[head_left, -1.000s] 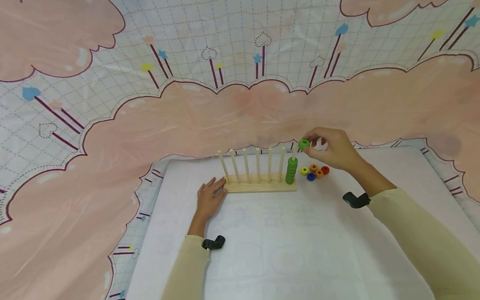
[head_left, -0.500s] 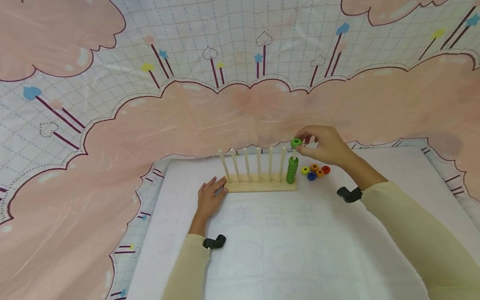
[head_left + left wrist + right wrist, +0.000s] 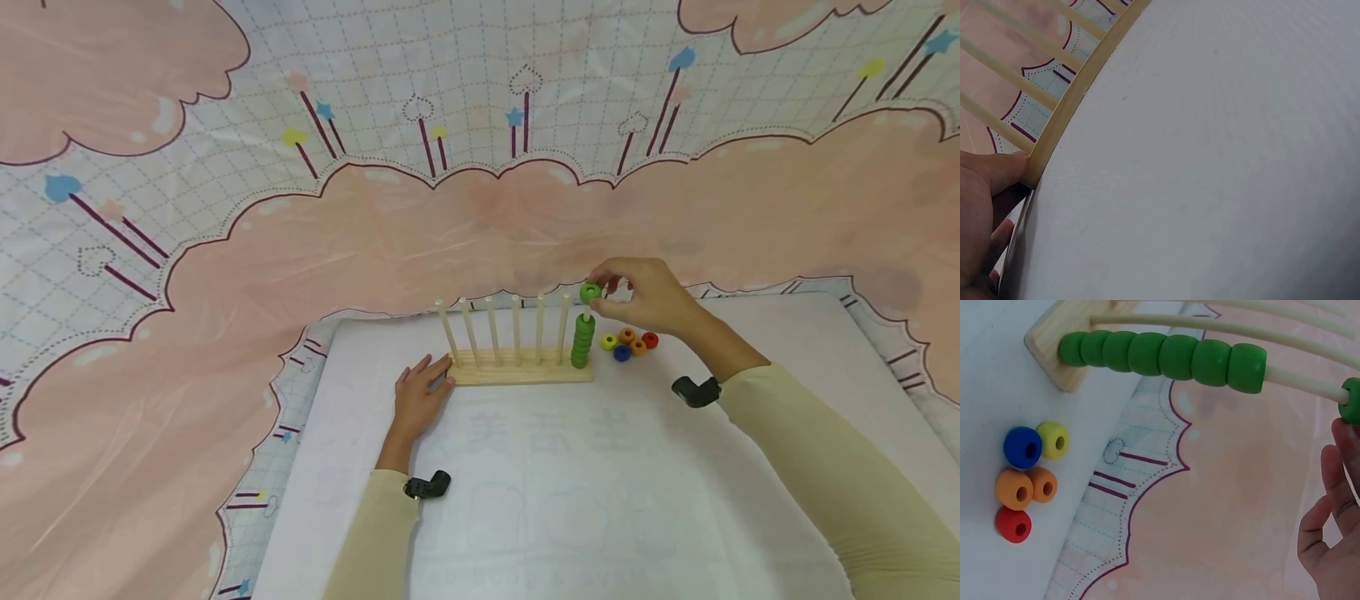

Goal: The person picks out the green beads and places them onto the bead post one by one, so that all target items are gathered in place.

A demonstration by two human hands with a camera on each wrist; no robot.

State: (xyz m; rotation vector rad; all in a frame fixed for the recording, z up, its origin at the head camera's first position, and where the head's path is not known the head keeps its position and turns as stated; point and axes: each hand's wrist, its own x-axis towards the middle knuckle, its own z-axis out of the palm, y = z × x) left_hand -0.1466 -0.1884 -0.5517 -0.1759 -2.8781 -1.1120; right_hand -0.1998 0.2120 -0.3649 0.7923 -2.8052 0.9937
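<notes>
A wooden bead rack (image 3: 517, 377) stands on the white tabletop with several upright pegs. Its rightmost peg bears a stack of green beads (image 3: 582, 342). At the top of that peg, my right hand (image 3: 648, 293) pinches another green bead (image 3: 590, 293) between thumb and fingers. In the right wrist view, the tip of the peg (image 3: 1307, 383) meets this bead's hole, with a stretch of bare peg between it and the stack. My left hand (image 3: 420, 398) rests at the rack's left end, fingers extended. In the left wrist view, its thumb (image 3: 1004, 169) touches the base's end corner (image 3: 1036, 169).
Right of the rack lie loose beads: a yellow bead (image 3: 609, 342), a blue bead (image 3: 622, 353), two orange beads (image 3: 638, 347) and a red bead (image 3: 650, 340). A patterned pink-and-white cloth (image 3: 480, 225) rises behind the white tabletop (image 3: 540, 500).
My right hand has carried the green bead leftward from beside the rightmost peg to over its tip, then slightly down onto it. The left hand has stayed at the rack's end.
</notes>
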